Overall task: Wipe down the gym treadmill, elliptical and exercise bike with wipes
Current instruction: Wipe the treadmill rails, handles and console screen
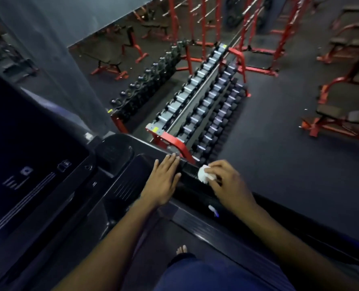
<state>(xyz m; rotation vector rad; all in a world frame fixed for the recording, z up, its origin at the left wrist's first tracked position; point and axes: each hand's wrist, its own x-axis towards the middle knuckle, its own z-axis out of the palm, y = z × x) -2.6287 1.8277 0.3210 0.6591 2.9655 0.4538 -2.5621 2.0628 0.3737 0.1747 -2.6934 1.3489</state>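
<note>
The crumpled white wipe point(204, 174) sits pinched in the fingers of the right hand point(226, 181), pressed against the black handrail point(190, 171) of the treadmill point(119, 175), just at 3 o'clock of the left hand point(163, 179). That left hand lies flat with straight fingers on the console's side tray, fingertips at the rail's edge. Beyond the hands, toward 12 o'clock, a red dumbbell rack point(174, 141) holds rows of dumbbells point(205, 101) on its tiers.
</note>
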